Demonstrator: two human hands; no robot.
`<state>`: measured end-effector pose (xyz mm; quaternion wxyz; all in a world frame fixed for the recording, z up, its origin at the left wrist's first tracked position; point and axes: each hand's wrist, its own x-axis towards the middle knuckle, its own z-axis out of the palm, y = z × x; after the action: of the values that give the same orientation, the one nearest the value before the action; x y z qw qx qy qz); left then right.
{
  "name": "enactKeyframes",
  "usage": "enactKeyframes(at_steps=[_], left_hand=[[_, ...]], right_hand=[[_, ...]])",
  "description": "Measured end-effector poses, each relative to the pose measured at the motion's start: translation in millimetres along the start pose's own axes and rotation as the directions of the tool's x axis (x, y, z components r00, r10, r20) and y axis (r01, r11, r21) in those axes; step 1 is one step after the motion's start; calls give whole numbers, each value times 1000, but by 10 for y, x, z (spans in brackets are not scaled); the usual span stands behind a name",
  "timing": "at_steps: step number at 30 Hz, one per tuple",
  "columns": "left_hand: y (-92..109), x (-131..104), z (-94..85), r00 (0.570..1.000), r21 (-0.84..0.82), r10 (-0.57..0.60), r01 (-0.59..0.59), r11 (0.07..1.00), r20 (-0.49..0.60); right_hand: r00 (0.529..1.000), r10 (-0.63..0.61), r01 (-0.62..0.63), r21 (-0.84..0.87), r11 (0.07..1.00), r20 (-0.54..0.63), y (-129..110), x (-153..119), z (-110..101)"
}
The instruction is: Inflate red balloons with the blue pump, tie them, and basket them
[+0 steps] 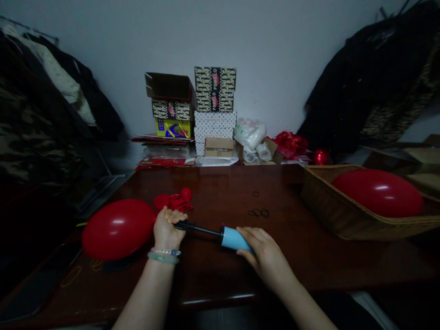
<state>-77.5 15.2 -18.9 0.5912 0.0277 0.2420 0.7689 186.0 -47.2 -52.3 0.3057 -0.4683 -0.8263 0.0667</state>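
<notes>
A large inflated red balloon [118,229] lies to the left, its neck end inside my left hand [169,228]. That hand is closed around the balloon's neck and the black nozzle of a hand pump [235,239]. The pump's blue barrel is gripped by my right hand [261,251], with the thin black rod showing between barrel and nozzle. Just beyond my left hand sits a small pile of deflated red balloons [173,200]. The balloon's neck itself is hidden by my fingers.
A wicker basket [357,222] on the right holds another red balloon [378,192]. Black rubber bands [259,213] lie mid-table [213,183]. Stacked boxes [215,126] stand behind. A dark flat object [44,275] and a yellow band [70,277] are at the left.
</notes>
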Motion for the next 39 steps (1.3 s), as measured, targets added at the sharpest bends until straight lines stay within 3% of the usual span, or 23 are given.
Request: enactKeyframes(at_steps=[6, 16, 20, 28, 35, 39], left_hand=[[17, -49, 22, 1000, -20, -13, 13, 1000, 6], [-441, -247, 114, 996, 15, -90, 89, 996, 26], [-517, -287, 118, 996, 41, -92, 91, 995, 18], [-372, -209, 131, 996, 39, -93, 93, 995, 5], [-140, -102, 101, 999, 16, -44, 45, 999, -22], [-117, -80, 81, 999, 8, -37, 38, 999, -32]], right_hand=[[1000, -5, 4, -37, 999, -5, 32, -7, -37], [998, -26, 24, -28, 999, -60, -116, -51, 129], [999, -18, 18, -15, 1000, -46, -140, -54, 149], [1000, 26, -26, 19, 999, -12, -171, -23, 117], [998, 42, -44, 37, 998, 55, -29, -7, -30], [994, 53, -56, 34, 998, 98, 5, -3, -91]])
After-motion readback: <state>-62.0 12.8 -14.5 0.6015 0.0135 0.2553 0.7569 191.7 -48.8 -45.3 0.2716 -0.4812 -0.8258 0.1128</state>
